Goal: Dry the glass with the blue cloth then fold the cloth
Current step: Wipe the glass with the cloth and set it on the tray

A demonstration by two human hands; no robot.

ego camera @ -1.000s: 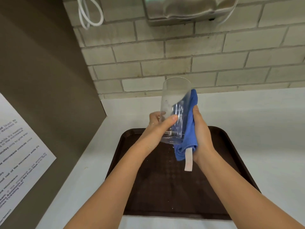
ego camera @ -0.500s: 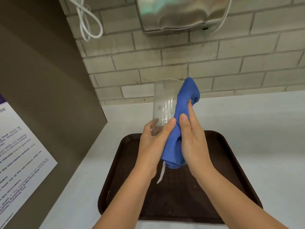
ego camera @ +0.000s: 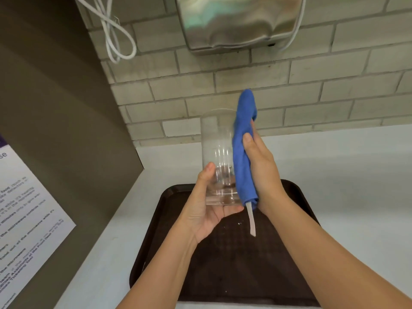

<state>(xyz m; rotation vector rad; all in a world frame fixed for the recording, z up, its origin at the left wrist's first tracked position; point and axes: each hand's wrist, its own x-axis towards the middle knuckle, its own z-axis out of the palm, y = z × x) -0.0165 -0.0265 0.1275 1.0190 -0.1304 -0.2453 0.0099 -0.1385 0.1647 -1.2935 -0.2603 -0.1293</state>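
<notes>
— How is the glass (ego camera: 219,157) held?
— Upright above the brown tray (ego camera: 296,253), its base cupped by the left hand (ego camera: 208,210).
— And the blue cloth (ego camera: 244,150)?
— Pressed against the glass at 3 o'clock, clasped by the right hand (ego camera: 262,168); a white tag (ego camera: 251,219) is seen hanging toward 6 o'clock.
</notes>
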